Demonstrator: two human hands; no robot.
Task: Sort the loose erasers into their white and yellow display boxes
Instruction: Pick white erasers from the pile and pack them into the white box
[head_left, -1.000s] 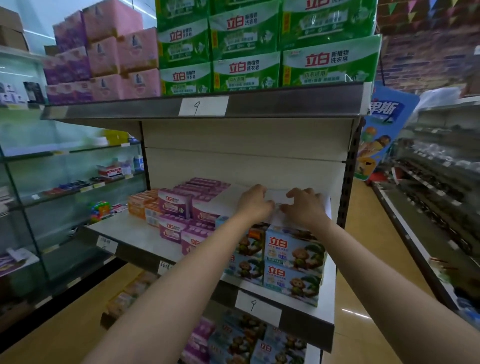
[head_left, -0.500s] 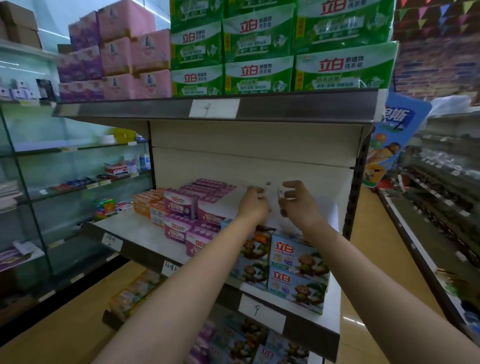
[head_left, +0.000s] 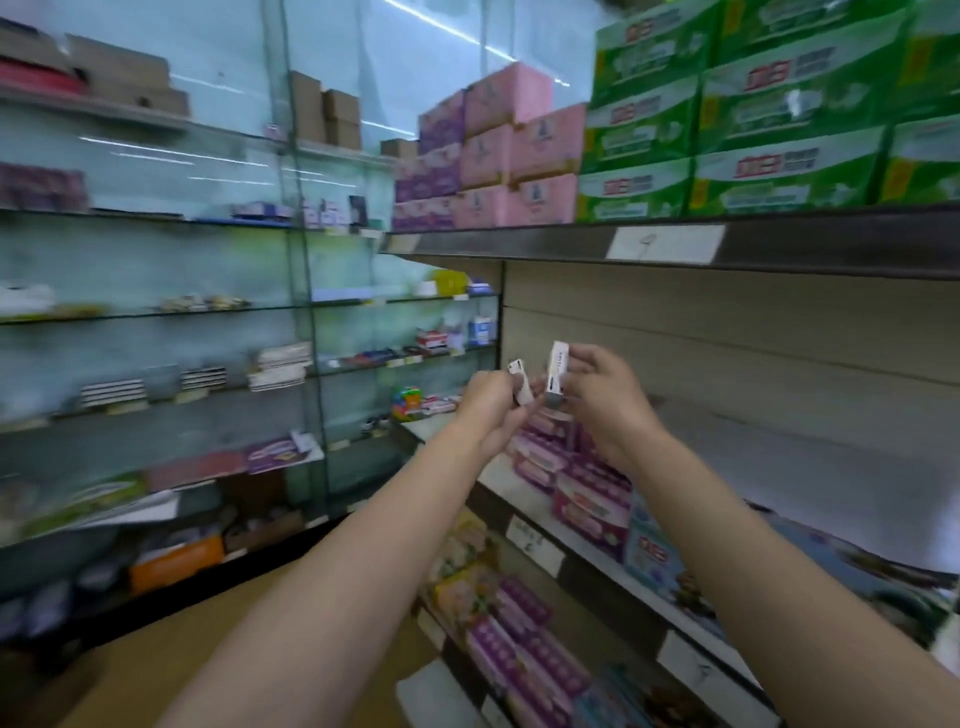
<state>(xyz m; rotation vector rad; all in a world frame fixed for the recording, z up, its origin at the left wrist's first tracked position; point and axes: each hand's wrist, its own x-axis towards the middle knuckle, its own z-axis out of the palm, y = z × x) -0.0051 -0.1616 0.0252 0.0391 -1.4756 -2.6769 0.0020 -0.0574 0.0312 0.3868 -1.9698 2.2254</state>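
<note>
Glass shelves (head_left: 156, 312) fill the left side, all pretty blurry, with small stationery on them. Moving right, both hands are up in front of the soap shelf (head_left: 550, 525). The left hand (head_left: 485, 402) pinches a small white eraser (head_left: 521, 382), and just beside it the right hand (head_left: 605, 389) grips a longer white eraser box (head_left: 556, 371) held upright. Purple soap boxes (head_left: 582, 483) sit below them, green packs (head_left: 753, 119) stacked up top right.
</note>
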